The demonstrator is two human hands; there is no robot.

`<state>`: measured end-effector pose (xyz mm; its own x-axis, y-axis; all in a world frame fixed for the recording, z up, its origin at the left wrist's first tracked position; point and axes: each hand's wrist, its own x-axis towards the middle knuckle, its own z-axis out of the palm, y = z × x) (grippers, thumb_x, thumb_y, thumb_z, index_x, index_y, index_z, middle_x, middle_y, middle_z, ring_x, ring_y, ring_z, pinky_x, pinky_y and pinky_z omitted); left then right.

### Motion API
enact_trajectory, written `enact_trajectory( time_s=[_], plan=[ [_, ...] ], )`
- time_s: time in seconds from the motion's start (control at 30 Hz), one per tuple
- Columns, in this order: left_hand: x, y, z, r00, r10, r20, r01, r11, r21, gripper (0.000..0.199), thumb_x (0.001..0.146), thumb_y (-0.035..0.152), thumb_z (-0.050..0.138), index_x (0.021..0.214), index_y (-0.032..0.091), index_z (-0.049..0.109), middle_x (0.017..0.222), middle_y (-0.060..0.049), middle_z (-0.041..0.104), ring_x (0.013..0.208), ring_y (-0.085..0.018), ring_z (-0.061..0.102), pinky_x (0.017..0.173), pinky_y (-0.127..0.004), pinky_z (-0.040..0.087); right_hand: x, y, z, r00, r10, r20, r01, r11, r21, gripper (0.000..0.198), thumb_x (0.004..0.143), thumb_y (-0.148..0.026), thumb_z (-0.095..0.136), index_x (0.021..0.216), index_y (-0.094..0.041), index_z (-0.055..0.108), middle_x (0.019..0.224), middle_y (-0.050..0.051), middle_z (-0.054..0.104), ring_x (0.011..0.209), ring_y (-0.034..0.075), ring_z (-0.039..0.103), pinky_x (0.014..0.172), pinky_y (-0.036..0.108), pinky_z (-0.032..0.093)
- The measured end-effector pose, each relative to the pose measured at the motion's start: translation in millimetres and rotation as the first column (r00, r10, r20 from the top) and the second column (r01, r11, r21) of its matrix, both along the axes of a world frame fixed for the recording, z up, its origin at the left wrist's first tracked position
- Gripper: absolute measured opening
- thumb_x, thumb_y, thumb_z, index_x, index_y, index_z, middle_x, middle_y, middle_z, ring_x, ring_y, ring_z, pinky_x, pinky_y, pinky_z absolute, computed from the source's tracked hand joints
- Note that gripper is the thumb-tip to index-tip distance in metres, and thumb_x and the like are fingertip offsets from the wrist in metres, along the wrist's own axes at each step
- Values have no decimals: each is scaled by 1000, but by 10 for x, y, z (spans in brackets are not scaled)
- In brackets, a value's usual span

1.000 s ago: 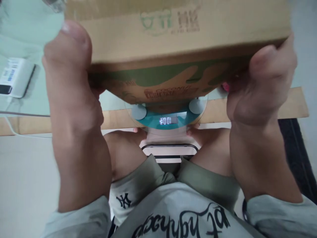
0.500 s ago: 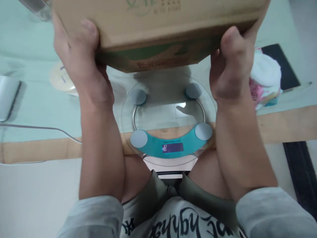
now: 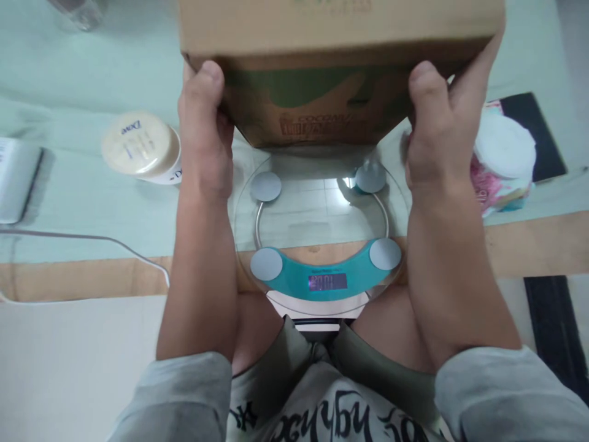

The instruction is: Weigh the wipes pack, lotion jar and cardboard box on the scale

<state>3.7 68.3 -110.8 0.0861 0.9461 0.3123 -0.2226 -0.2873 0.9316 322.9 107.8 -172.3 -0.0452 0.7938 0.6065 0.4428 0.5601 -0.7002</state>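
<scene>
Closed grip, left hand (image 3: 205, 132) and right hand (image 3: 435, 132) pinching 1 cardboard box (image 3: 322, 92): matte brown, square-edged, green print, 12 o'clock of scale (image 3: 299, 215); contact with glass unclear. Scale: clear, round, 4 grey discs (image 3: 266, 264), 2 bent rods (image 3: 258, 226). Tubs: 2, cream-lidded tub (image 3: 138, 144) at 10, white-lidded tub (image 3: 504, 153) at 2. Thumbs on near face, forearms nearly parallel.

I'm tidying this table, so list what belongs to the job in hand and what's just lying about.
Part of the job, it seems:
cardboard box, held between left hand and right hand
glass scale, near the box

Probably just lying about:
Dove container
white-lidded pink pack
white block at the left edge
cable
flat black object
</scene>
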Motion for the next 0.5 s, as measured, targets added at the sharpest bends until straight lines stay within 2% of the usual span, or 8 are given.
enact_trajectory(
  time_s=[0.1,0.17,0.23,0.27,0.33,0.37,0.43,0.5],
  plan=[
    [-31,-50,-52,998,22,-61,-25,999,-43,47,86,70,82,107,29,70,145,2,71,144,-25,61,104,-28,56,-66,-147,43,996,0,-94,-4,999,-34,86,86,-62,64,158,-27,32,169,10,46,161,25,48,135,47,54],
    [-59,-70,-108,988,141,-58,-145,987,-66,40,86,56,80,114,27,72,141,-2,74,135,-24,67,96,-29,56,-147,-344,223,996,-55,-72,54,998,-18,76,89,-44,59,159,-25,37,165,9,52,157,22,53,133,44,55],
    [-70,-81,-148,937,347,-37,-348,936,-59,17,92,33,68,104,22,74,117,-7,77,109,-22,72,81,-29,53,-187,-582,499,971,-237,-33,239,970,53,66,92,-32,54,156,-20,50,161,9,56,154,21,56,137,43,49],
    [-66,-85,-157,894,447,-16,-447,894,-38,10,94,23,61,92,21,71,97,-7,72,90,-19,69,70,-28,46,-179,-698,652,934,-346,92,345,938,30,60,93,-29,57,152,-18,57,159,9,59,152,22,58,137,44,47],
    [-43,-95,-150,819,573,31,-573,819,12,32,98,9,48,69,21,54,67,-4,48,59,-15,44,55,-29,28,-113,-897,928,746,-610,269,642,765,-47,53,97,-30,60,148,-16,65,153,10,63,151,27,58,141,49,40],
    [-26,-102,-137,807,590,38,-591,806,27,40,100,5,43,63,21,45,62,-2,37,54,-13,31,52,-30,21,-64,-973,1033,655,-652,381,731,675,-101,58,95,-27,64,152,-15,64,158,12,60,155,29,56,144,50,36],
    [6,-124,-99,807,590,22,-590,807,29,50,101,-1,40,57,20,35,59,-1,25,52,-11,16,50,-31,13,37,-1072,1158,551,-596,584,822,509,-255,76,89,-18,73,163,-15,57,168,16,50,160,32,52,145,51,36],
    [32,-154,-58,812,583,-5,-583,812,19,53,102,-4,42,55,19,32,60,0,22,52,-9,13,50,-31,12,110,-1114,1183,547,-452,705,827,424,-370,91,82,-13,82,168,-16,52,168,21,46,155,36,57,138,58,45]
  ],
)
